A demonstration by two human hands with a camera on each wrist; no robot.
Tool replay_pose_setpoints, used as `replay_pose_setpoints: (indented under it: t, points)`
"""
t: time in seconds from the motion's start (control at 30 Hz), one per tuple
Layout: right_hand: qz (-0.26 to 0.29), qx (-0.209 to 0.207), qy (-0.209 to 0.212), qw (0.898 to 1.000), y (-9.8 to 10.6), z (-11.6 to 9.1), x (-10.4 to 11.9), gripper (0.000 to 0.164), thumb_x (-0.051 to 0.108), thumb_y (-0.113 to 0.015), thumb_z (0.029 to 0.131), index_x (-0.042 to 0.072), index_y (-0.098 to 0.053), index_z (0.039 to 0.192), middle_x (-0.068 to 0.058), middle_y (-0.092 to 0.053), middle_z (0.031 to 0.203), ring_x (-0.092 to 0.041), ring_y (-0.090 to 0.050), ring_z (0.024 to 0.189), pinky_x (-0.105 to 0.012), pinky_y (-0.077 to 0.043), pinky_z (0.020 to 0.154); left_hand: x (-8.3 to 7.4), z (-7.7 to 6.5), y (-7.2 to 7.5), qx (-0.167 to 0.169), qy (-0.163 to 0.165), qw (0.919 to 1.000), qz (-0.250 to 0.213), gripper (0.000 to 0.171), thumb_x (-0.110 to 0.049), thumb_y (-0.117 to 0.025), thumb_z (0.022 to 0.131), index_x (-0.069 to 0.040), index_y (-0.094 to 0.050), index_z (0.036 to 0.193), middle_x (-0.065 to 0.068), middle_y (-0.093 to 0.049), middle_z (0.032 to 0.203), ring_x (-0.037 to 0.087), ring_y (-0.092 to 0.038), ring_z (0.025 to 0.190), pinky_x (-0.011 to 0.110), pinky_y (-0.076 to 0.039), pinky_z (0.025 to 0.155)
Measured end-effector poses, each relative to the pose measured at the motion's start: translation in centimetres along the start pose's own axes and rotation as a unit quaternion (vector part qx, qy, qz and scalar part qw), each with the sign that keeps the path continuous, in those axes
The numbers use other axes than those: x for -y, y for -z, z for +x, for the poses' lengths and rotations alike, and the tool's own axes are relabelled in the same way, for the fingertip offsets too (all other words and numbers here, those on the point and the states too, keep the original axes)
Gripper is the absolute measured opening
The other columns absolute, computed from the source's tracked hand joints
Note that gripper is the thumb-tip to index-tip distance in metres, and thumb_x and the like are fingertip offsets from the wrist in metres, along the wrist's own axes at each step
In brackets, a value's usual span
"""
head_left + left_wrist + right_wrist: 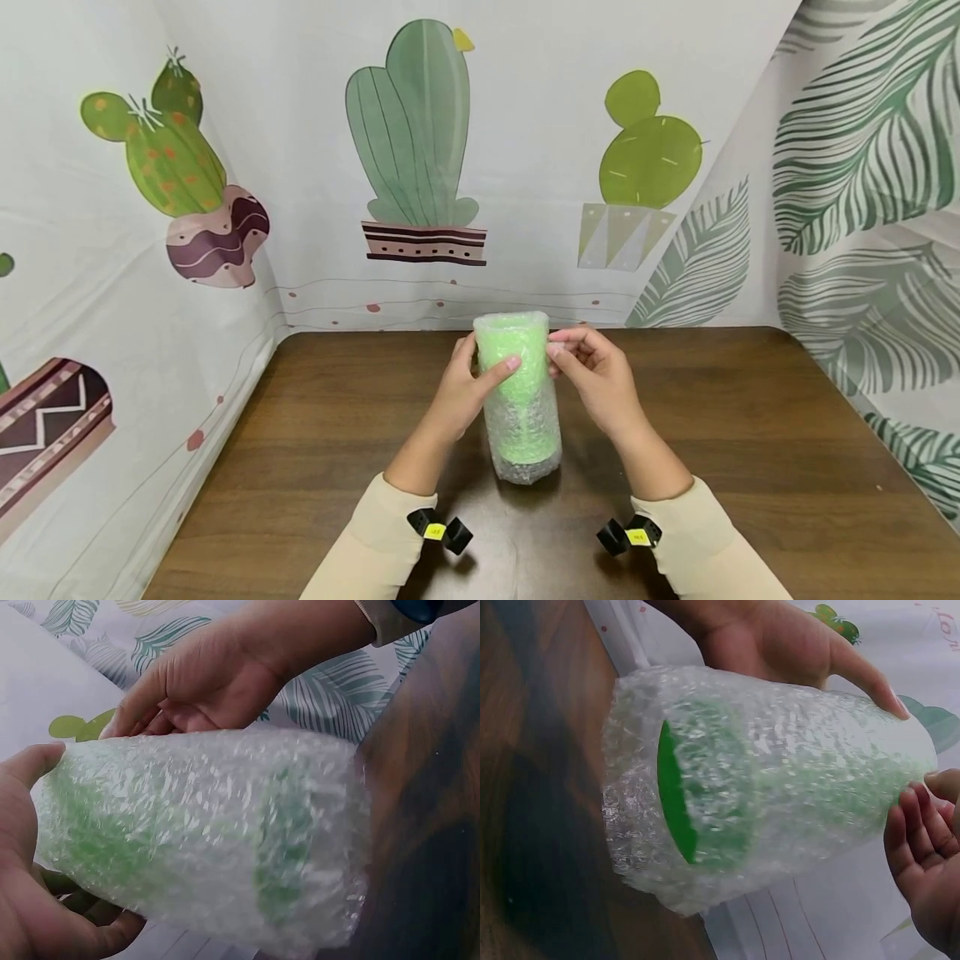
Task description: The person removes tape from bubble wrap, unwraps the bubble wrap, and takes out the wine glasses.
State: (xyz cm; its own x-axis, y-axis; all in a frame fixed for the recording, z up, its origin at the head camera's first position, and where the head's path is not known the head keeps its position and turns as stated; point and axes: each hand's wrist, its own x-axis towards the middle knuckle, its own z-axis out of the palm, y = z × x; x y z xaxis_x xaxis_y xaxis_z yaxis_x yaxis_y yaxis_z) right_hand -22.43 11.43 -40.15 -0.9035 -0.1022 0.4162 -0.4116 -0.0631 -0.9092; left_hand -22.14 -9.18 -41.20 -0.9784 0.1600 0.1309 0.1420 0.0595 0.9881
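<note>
A tall, round green object (522,417), wrapped in clear bubble wrap (217,817), stands in front of me, apparently just above or on the wooden table. My left hand (462,387) grips its upper left side, the thumb lying across the front and the other fingers behind. At the upper right edge, my right hand (606,383) pinches the wrap between thumb and curled fingers. Through a gap at the wrap's lower end, the right wrist view shows bare green surface (676,799). The object's exact kind is hidden by the wrapping.
A brown wooden table (322,467) lies beneath the hands. Behind it hangs a white cloth backdrop (532,167) printed with cacti and leaves. Black bands with small devices (442,532) sit at both sleeve cuffs.
</note>
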Motion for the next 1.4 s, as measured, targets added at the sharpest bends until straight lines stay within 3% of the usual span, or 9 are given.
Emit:
replay_pose_setpoints:
  t: [0.13,0.27,0.47,0.67,0.9,1.13,1.4]
  points:
    - [-0.031,-0.017,0.020,0.999,-0.05,-0.01,-0.17,0.017,0.003,-0.067,0.096,-0.010,-0.067,0.106,0.006,-0.064,0.084,-0.012,-0.061,0.074,-0.020,-0.056,0.067,-0.01,0.05,0.05,0.018,0.004,0.9992,-0.035,0.072,-0.031,-0.073,0.090,-0.018,-0.034,0.149,0.013,-0.050,0.134,0.024,-0.059,0.110,0.036,-0.056,0.088]
    - [-0.027,-0.015,0.017,0.999,-0.18,-0.05,-0.24,0.017,0.004,-0.065,0.097,-0.011,-0.066,0.103,0.007,-0.068,0.088,-0.008,-0.062,0.075,-0.020,-0.057,0.069,-0.08,0.08,0.06,0.025,0.003,0.9983,-0.053,0.071,-0.030,-0.073,0.090,-0.018,-0.031,0.146,0.014,-0.055,0.131,0.022,-0.063,0.104,0.036,-0.058,0.085]
    - [-0.018,-0.002,0.000,1.000,-0.44,-0.15,-0.08,0.018,0.006,-0.064,0.098,-0.011,-0.066,0.104,0.001,-0.069,0.092,-0.014,-0.067,0.080,-0.030,-0.062,0.075,-0.14,0.12,0.06,-0.003,0.009,0.9981,-0.061,0.079,-0.029,-0.076,0.087,-0.024,-0.027,0.149,0.015,-0.053,0.133,0.026,-0.063,0.104,0.040,-0.059,0.084]
    - [-0.014,0.006,0.003,1.000,-0.66,-0.22,0.03,0.015,0.005,-0.062,0.099,-0.009,-0.065,0.103,-0.001,-0.067,0.090,-0.014,-0.067,0.079,-0.030,-0.062,0.073,-0.11,0.14,0.02,-0.018,0.010,0.9982,-0.056,0.085,-0.031,-0.078,0.085,-0.024,-0.026,0.152,0.017,-0.052,0.134,0.028,-0.063,0.104,0.042,-0.060,0.083]
    - [-0.016,0.001,0.003,1.000,-0.73,-0.21,0.17,0.017,0.006,-0.062,0.099,-0.010,-0.064,0.103,-0.003,-0.066,0.089,-0.013,-0.066,0.078,-0.031,-0.062,0.073,-0.12,0.13,0.06,-0.020,0.013,0.9989,-0.039,0.074,-0.031,-0.075,0.088,-0.016,-0.038,0.149,0.018,-0.057,0.128,0.023,-0.065,0.097,0.039,-0.061,0.079]
    - [-0.017,-0.009,0.002,1.000,-0.68,-0.28,0.12,0.014,0.005,-0.063,0.099,-0.009,-0.064,0.101,-0.017,-0.065,0.090,-0.012,-0.066,0.077,-0.030,-0.062,0.072,0.10,0.26,0.20,-0.028,0.027,0.9988,-0.030,0.074,-0.032,-0.076,0.087,-0.018,-0.036,0.148,0.017,-0.055,0.130,0.025,-0.064,0.100,0.039,-0.060,0.081]
    - [-0.018,-0.010,0.008,1.000,-0.66,-0.28,0.07,0.017,0.005,-0.063,0.098,-0.012,-0.064,0.103,-0.007,-0.067,0.090,-0.010,-0.067,0.077,-0.026,-0.061,0.071,0.08,0.24,0.20,-0.037,0.030,0.9986,-0.023,0.077,-0.035,-0.077,0.086,-0.020,-0.035,0.148,0.015,-0.055,0.131,0.026,-0.064,0.103,0.039,-0.059,0.082]
